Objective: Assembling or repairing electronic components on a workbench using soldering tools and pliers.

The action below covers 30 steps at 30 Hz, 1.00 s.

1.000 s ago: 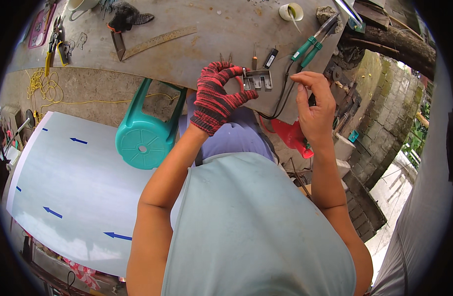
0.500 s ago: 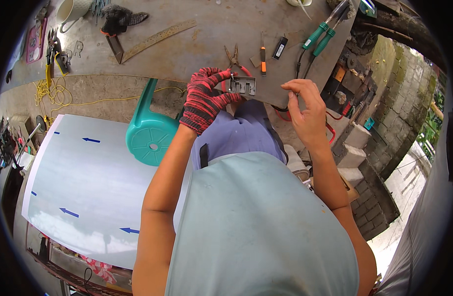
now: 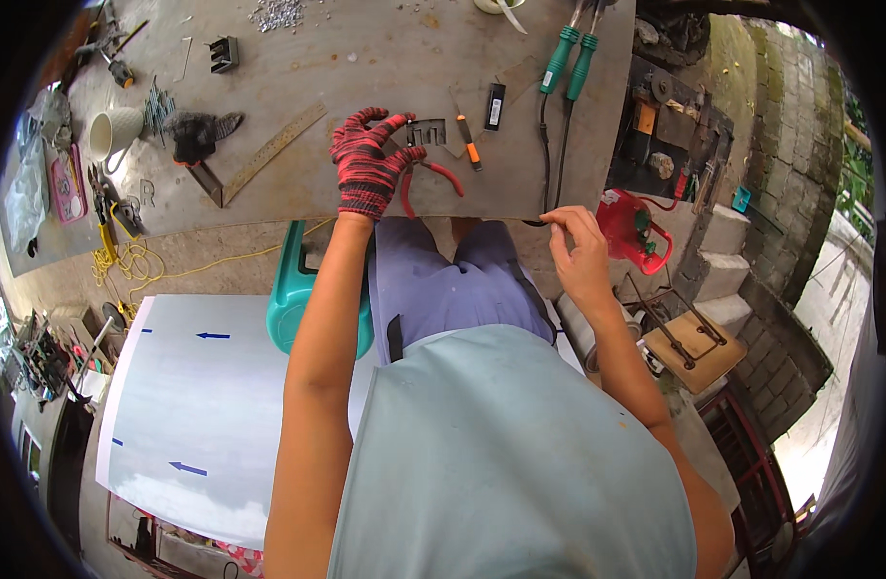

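A knitted red-and-black glove covers my left hand (image 3: 371,164), whose fingers close around a small slotted metal bracket (image 3: 427,132) just above the worktable. Red-handled pliers (image 3: 443,178) lie under and beside that hand, their jaws hidden by the bracket. An orange-and-black screwdriver (image 3: 469,143) lies right of the bracket, followed by a small black box with a white label (image 3: 495,106). My bare right hand (image 3: 580,253) is at the table's front edge, its fingers loosely bent, thumb apart, with nothing visible between them. A black cable end is close to its fingertips.
On the metal table (image 3: 298,82) are a steel square (image 3: 269,154), a dark glove (image 3: 197,133), a white mug (image 3: 113,133), another slotted bracket (image 3: 224,55) and green-handled welding leads (image 3: 564,60). A teal stool (image 3: 293,309) stands left of my legs; a red container (image 3: 628,232) stands right.
The view has shifted, bringing more of the tabletop into sight. The bracket in my left hand has tilted and now shows darker. My right hand has lowered toward the table edge.
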Available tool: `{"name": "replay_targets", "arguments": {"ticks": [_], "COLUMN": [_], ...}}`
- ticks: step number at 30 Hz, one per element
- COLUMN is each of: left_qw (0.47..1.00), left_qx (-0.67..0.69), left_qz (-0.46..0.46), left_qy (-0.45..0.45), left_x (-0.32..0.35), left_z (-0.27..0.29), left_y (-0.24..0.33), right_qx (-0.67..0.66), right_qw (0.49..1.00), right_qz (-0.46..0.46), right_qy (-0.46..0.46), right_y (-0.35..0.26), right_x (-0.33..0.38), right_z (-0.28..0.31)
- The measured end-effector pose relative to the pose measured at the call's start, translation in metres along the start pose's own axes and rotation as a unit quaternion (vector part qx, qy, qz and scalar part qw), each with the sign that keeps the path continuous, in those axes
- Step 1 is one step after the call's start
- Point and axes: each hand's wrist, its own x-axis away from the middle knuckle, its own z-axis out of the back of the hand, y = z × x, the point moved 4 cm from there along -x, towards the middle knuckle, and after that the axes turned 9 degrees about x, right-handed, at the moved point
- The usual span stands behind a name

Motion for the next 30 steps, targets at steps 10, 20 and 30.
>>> {"name": "replay_targets", "arguments": {"ticks": [10,20,30], "left_qw": [0.994,0.992,0.978], "left_qx": [-0.105,-0.123,-0.149], "left_qz": [0.002,0.005,0.108], "left_qy": [0.008,0.031,0.101], "left_x": [-0.024,-0.009,0.135], "left_z": [-0.004,0.006,0.021], "left_y": [-0.021,-0.026,-0.001], "right_qx": [-0.02,-0.013,0.038], "right_qw": [0.998,0.994,0.921], "right_qz": [-0.041,-0.067,-0.219], "right_qy": [0.032,0.088,0.321], "right_y": [0.014,0.085,0.354], "right_x": [0.015,0.024,-0.013], "right_z": [-0.004,0.015,0.101]}}
